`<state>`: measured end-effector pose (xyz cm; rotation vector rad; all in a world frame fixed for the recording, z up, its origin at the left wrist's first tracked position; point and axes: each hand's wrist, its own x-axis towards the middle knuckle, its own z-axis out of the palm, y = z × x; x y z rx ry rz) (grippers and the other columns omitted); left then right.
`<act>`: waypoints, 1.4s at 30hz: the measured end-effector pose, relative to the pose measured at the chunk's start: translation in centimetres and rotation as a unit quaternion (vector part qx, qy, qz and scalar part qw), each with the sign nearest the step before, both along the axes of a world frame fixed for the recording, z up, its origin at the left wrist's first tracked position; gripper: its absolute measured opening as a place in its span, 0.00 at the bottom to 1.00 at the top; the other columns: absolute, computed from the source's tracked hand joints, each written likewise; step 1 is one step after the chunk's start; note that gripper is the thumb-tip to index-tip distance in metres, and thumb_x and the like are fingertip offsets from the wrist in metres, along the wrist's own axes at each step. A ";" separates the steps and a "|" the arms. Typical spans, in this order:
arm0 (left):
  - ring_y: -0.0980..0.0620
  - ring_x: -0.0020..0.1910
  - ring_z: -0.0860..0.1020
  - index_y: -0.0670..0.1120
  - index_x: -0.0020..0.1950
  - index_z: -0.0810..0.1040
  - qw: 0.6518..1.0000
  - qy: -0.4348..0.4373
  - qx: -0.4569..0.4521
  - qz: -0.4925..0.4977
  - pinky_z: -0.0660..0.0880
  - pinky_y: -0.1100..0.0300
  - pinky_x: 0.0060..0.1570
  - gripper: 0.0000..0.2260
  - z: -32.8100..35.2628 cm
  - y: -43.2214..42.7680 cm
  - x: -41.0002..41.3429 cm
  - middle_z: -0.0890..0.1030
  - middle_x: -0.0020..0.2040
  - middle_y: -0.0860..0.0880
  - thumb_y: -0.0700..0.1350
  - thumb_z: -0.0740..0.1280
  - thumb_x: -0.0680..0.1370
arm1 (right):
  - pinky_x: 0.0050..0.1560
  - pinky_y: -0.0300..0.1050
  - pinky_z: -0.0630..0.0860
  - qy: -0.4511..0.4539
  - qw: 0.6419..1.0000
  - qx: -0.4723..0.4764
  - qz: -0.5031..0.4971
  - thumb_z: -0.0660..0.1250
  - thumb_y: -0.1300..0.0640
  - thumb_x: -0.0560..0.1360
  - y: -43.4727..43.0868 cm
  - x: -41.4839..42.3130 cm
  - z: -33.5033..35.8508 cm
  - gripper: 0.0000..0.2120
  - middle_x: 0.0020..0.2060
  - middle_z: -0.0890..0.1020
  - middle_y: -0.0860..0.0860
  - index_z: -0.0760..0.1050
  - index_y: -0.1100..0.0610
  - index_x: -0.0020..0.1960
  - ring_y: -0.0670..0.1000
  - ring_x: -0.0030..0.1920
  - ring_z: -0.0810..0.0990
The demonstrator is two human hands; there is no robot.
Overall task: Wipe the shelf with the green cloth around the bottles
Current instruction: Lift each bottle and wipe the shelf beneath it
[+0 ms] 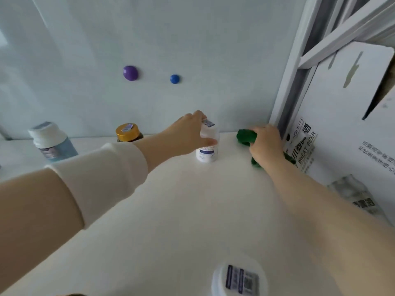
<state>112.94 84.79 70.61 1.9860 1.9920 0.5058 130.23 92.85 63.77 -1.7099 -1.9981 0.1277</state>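
green cloth (245, 136): mostly under the right hand (266, 144), only bunched ends showing
white bottle (207, 154): top covered by the left hand (188, 131), label print too blurred to read
gold-lidded jar (127, 131): body behind the left arm (149, 150)
near bottle (239, 278): blurred, cut off by the bottom edge

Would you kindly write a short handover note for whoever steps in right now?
Left hand grips the white bottle in the middle of the shelf.
Right hand holds the green cloth in the far right corner, beside the beer box.
Blue bottle and gold-lidded jar stand back left; a capped bottle sits near the front edge.
Done: extent wiped unclear.
Left: wipe around every bottle.
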 end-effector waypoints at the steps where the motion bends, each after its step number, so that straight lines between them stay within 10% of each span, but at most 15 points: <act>1: 0.47 0.57 0.73 0.45 0.65 0.66 1.000 -0.016 -0.003 0.000 0.69 0.58 0.47 0.26 -0.1 0.4 -0.2 0.73 0.62 0.46 0.53 0.69 0.72 | 0.57 0.46 0.68 0.014 1.000 -0.001 0.007 0.62 0.68 0.73 0.2 -0.4 0.2 0.19 0.58 0.75 0.59 0.72 0.58 0.63 0.58 0.60 0.71; 9: 0.49 0.47 0.71 0.47 0.59 0.71 0.997 -0.060 0.044 0.031 0.63 0.68 0.36 0.18 3.2 1.2 -3.2 0.73 0.51 0.50 0.53 0.67 0.73 | 0.63 0.31 0.66 0.109 0.895 -0.244 0.357 0.64 0.74 0.68 -7.7 -1.6 1.6 0.29 0.57 0.81 0.41 0.80 0.40 0.50 0.40 0.58 0.77; 17: 0.47 0.53 0.79 0.48 0.58 0.71 0.989 -0.102 0.086 0.056 0.73 0.56 0.48 0.19 6.5 -0.4 -4.4 0.77 0.58 0.50 0.56 0.68 0.71 | 0.56 0.39 0.65 0.041 0.991 -0.012 0.126 0.63 0.69 0.72 1.6 -2.6 0.4 0.20 0.59 0.79 0.55 0.76 0.56 0.61 0.56 0.60 0.75; 29: 0.59 0.39 0.78 0.49 0.54 0.70 0.987 -0.160 0.029 0.004 0.71 0.71 0.36 0.14 4.8 -1.2 -2.5 0.76 0.54 0.52 0.53 0.67 0.73 | 0.61 0.26 0.67 0.110 0.846 -0.293 0.431 0.67 0.72 0.69 -11.4 -1.5 1.8 0.22 0.50 0.81 0.37 0.81 0.47 0.51 0.35 0.55 0.78; 36: 0.49 0.52 0.76 0.47 0.58 0.71 0.994 -0.112 0.008 -0.009 0.72 0.61 0.43 0.18 2.5 -1.6 -1.1 0.73 0.53 0.51 0.53 0.67 0.72 | 0.55 0.25 0.61 0.109 0.975 -0.096 0.166 0.59 0.76 0.70 -5.9 1.3 1.3 0.29 0.60 0.79 0.45 0.78 0.46 0.57 0.41 0.57 0.73; 42: 0.46 0.55 0.78 0.47 0.55 0.70 0.991 -0.128 -0.029 -0.020 0.74 0.53 0.53 0.15 1.3 -2.1 0.0 0.73 0.53 0.49 0.51 0.68 0.72 | 0.59 0.20 0.63 0.112 0.926 -0.204 0.298 0.63 0.74 0.70 -9.5 1.9 1.1 0.26 0.56 0.80 0.41 0.80 0.45 0.53 0.37 0.57 0.76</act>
